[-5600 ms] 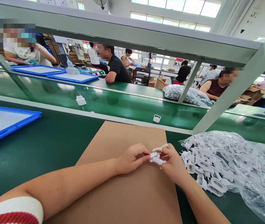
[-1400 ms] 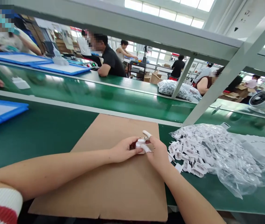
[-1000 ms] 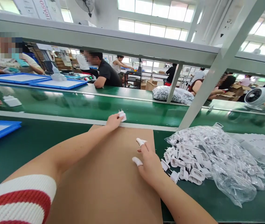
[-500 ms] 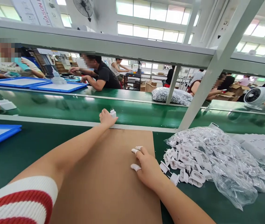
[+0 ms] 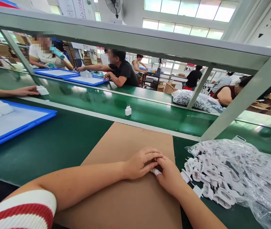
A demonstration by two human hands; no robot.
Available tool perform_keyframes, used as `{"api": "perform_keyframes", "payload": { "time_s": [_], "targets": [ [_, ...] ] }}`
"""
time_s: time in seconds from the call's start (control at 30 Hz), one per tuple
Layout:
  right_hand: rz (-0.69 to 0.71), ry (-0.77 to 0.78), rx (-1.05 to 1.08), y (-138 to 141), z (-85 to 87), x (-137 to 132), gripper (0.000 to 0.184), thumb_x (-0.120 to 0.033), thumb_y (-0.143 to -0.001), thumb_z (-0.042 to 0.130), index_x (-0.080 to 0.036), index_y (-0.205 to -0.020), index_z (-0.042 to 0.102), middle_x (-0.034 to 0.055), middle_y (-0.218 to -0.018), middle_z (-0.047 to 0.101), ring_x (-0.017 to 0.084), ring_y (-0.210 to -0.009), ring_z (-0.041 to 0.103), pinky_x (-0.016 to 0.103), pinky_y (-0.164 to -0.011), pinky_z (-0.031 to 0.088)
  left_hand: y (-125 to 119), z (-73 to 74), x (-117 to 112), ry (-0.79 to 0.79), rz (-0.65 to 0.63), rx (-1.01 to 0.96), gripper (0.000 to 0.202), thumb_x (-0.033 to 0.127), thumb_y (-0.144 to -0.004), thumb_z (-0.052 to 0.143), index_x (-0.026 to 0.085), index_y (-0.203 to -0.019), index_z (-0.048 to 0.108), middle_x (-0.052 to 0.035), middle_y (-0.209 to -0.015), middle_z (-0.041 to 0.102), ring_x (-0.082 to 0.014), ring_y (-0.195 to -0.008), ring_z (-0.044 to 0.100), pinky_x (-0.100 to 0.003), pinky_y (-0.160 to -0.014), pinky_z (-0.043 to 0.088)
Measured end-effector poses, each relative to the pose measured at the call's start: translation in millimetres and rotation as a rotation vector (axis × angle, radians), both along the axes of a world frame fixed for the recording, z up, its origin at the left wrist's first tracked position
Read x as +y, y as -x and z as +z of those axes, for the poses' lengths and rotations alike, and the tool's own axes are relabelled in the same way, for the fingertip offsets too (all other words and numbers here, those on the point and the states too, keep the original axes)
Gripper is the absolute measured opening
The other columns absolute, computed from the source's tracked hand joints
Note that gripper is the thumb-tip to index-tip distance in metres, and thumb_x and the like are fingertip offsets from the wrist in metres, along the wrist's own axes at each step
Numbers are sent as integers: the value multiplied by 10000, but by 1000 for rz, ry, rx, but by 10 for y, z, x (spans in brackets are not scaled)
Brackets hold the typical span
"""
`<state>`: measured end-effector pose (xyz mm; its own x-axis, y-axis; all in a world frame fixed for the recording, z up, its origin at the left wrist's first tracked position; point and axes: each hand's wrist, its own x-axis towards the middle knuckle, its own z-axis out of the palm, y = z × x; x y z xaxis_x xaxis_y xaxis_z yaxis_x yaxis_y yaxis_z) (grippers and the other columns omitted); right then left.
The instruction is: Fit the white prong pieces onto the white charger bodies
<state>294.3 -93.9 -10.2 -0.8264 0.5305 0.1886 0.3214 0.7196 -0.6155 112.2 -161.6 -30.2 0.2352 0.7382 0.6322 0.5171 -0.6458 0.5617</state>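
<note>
My left hand (image 5: 140, 163) and my right hand (image 5: 170, 174) meet, fingers curled together, over the brown cardboard sheet (image 5: 126, 140). The fingers hide whatever lies between them; only a white finger cot shows at my right hand's tip. A small white plug adapter (image 5: 128, 110) stands alone on the green conveyor belt (image 5: 149, 116) beyond the cardboard, touched by neither hand. Just right of my right hand, a clear plastic bag (image 5: 245, 171) spills several white plug parts (image 5: 209, 187).
A blue tray (image 5: 18, 125) with white pieces lies at the left. Another person's hand (image 5: 24, 91) rests on the belt by a white block. A slanted grey frame post (image 5: 235, 105) crosses on the right. Other people work at the far bench.
My left hand has let go of the white adapter on the belt and drawn back. Both hands have come together again over the cardboard.
</note>
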Motion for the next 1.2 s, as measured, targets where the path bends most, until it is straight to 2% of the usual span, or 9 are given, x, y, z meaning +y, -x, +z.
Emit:
{"api": "perform_keyframes", "payload": {
  "time_s": [0.17,0.33,0.5,0.6,0.77,0.93,1.1,1.2],
  "targets": [
    [14,-47,-59,-3,1,0,196,-49,-869,566,-191,-976,647,91,-1074,720,263,-998,656,389,-844,519,84,-64,71,-119,17,-27,338,154,-985,612,219,-1315,644,-109,-1202,726,-214,-1094,681,-354,-973,570],
    [25,-47,-108,8,40,-9,213,-49,-886,549,-194,-1003,652,82,-1065,714,257,-979,648,380,-826,511,115,-34,72,-156,65,-66,282,166,-917,697,209,-1196,693,-84,-1086,761,-199,-967,716,-321,-883,579],
    [32,-81,-125,14,44,6,187,-50,-887,542,-189,-959,645,91,-1040,705,258,-961,647,366,-795,504,124,-63,96,-157,60,-69,277,170,-884,695,187,-1161,706,-94,-1082,762,-205,-948,714,-321,-866,573],
    [36,-80,-126,0,46,9,180,-58,-892,543,-189,-955,650,90,-1019,707,257,-956,654,363,-793,507,121,-94,94,-105,61,-58,286,163,-881,668,181,-1164,708,-89,-1072,763,-209,-945,705,-325,-864,563],
    [28,-54,-133,-43,39,16,261,-75,-896,552,-199,-1090,674,93,-1126,718,261,-1027,659,382,-863,515,115,-84,69,107,93,-57,285,191,-869,634,181,-1141,722,-58,-963,753,-196,-869,679,-304,-794,532],
    [19,-40,-171,-37,76,10,237,-66,-894,548,-205,-1029,685,77,-1075,715,248,-995,661,358,-828,499,106,-42,62,279,85,-67,292,234,-859,611,177,-1129,707,-45,-942,729,-170,-774,636,-276,-703,485],
    [3,-68,-245,-1,151,-8,171,-91,-915,542,-189,-966,673,70,-973,694,241,-909,649,336,-750,470,109,-46,84,352,80,-21,110,259,-846,617,181,-904,670,-10,-793,658,-150,-678,551,-269,-640,397],
    [7,-79,-259,-5,140,-6,151,-125,-943,537,-189,-972,671,69,-962,690,245,-911,644,338,-755,466,116,-53,99,348,62,-14,98,273,-853,614,183,-813,602,5,-733,596,-143,-653,504,-271,-630,358]
  ]
}}
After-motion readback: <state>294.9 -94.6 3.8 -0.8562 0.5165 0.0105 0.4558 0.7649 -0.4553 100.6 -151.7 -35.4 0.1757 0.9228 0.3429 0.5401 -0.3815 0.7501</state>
